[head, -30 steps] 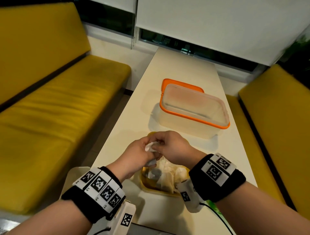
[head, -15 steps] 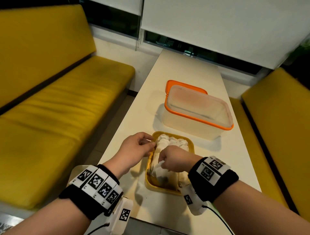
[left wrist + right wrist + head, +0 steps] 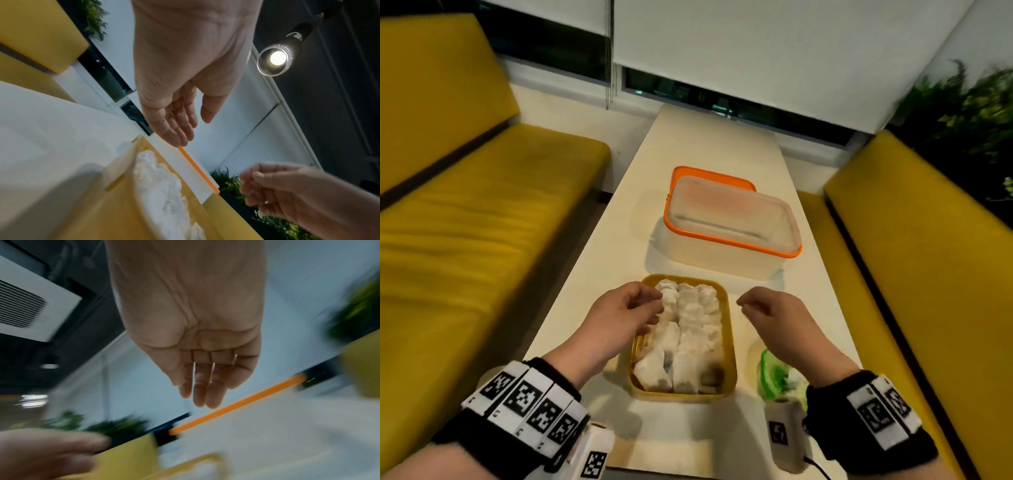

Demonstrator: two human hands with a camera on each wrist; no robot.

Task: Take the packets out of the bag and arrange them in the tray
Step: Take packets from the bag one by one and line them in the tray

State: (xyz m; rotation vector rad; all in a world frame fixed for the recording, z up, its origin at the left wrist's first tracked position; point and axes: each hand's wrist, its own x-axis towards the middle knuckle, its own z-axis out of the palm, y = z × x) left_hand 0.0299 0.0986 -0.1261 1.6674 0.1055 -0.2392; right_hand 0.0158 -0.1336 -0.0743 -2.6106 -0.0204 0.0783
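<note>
**Ana:** Head view shows the yellow tray (image 3: 729,329) on the white table (image 3: 599,274), packed with white packets (image 3: 690,329) in rows from its far end to its near end. By the look of it, most of the arranging is done.

**Ben:** And the bag?

**Ana:** A crumpled green-and-clear bag (image 3: 777,375) lies just right of the tray, partly behind the right wrist. Whether any packet is left inside cannot be told.

**Ben:** What are the hands doing?

**Ana:** The left hand (image 3: 619,313) hovers at the tray's left rim, fingers loosely bent, holding nothing; the left wrist view shows its palm bare. The right hand (image 3: 774,315) hangs right of the tray, well clear of the packets, fingers relaxed and empty too; its own view is blurred but shows nothing in the palm.

**Ben:** How does that differ from half a second earlier?

**Ana:** Then the right hand was down in the tray, pinching a packet into place, and the left was touching the row beside it. Now both have drawn apart to either side. The orange-rimmed container (image 3: 732,233) beyond the tray has not moved.
</note>
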